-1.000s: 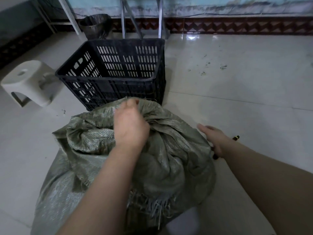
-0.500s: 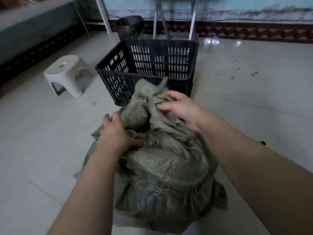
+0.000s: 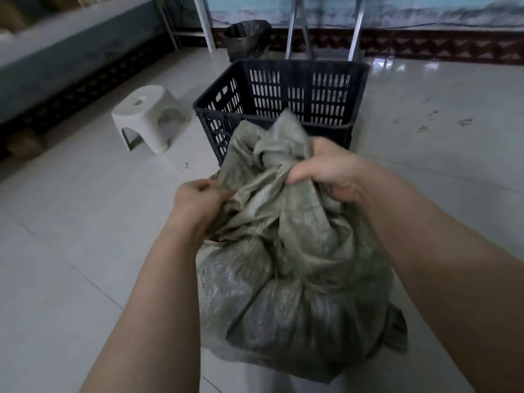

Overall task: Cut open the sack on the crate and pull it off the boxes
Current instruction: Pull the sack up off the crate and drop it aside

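A crumpled grey-green woven sack (image 3: pixel 295 279) lies bunched in a heap on the tiled floor in front of me. My left hand (image 3: pixel 195 199) grips a fold at the heap's left side. My right hand (image 3: pixel 331 173) clutches a bunch of fabric at its top right. Just behind the heap stands a black slotted plastic crate (image 3: pixel 283 89), open at the top; what I see of its inside holds nothing. No boxes and no cutting tool are in view.
A small white plastic stool (image 3: pixel 147 117) stands to the crate's left. A black-lined bin (image 3: pixel 246 38) and metal frame legs (image 3: pixel 355 26) stand at the back wall. A low ledge (image 3: pixel 71 43) runs along the left. Pale floor tiles (image 3: pixel 439 129) spread to the right.
My right hand left the floor at the right and took hold of the sack's top. My left hand shifted to the heap's left side. The sack is gathered tighter and my view swung left.
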